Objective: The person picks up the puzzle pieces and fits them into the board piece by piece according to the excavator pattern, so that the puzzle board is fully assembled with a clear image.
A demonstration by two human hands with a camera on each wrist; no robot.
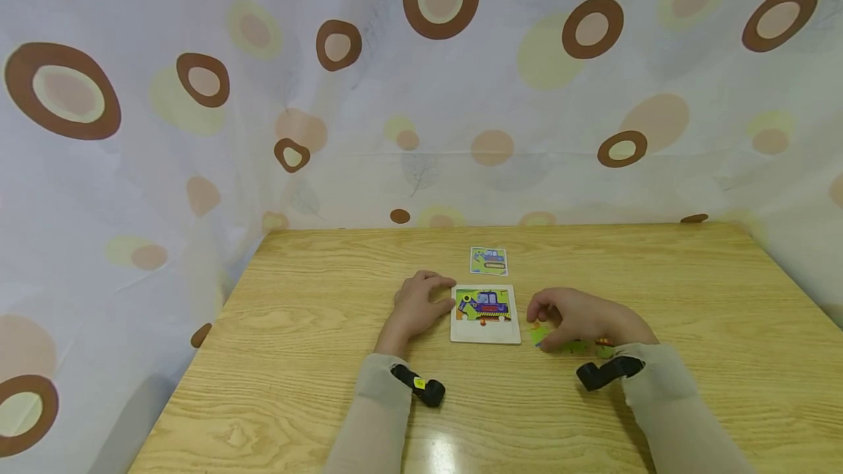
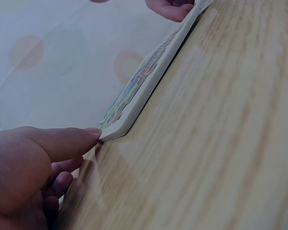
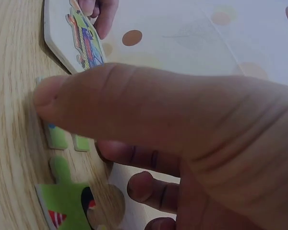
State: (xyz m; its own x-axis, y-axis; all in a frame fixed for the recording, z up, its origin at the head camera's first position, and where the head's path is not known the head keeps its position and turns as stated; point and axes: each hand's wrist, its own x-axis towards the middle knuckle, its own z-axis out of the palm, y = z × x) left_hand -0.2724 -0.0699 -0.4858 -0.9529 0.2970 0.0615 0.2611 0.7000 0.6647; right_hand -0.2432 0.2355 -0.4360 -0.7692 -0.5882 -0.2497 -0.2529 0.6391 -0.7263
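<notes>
A white puzzle tray (image 1: pixel 484 333) lies flat on the table, its upper part filled with pieces forming a blue excavator (image 1: pixel 488 303); the lower strip is bare white. My left hand (image 1: pixel 418 303) rests at its left side, and the left thumb (image 2: pixel 69 143) touches the tray's corner in the left wrist view. To the right of the tray my right hand (image 1: pixel 579 317) is low over loose puzzle pieces (image 1: pixel 536 333), thumb and fingertips apart around one piece. A green piece (image 3: pixel 62 203) with red and black markings lies below the right thumb (image 3: pixel 110 98) in the right wrist view.
A small picture card (image 1: pixel 489 260) with the same excavator lies behind the tray. The wooden table (image 1: pixel 316 357) meets a patterned curtain (image 1: pixel 369 167) at the back and left. A black camera strap (image 1: pixel 609 371) circles the right wrist; the left wears another.
</notes>
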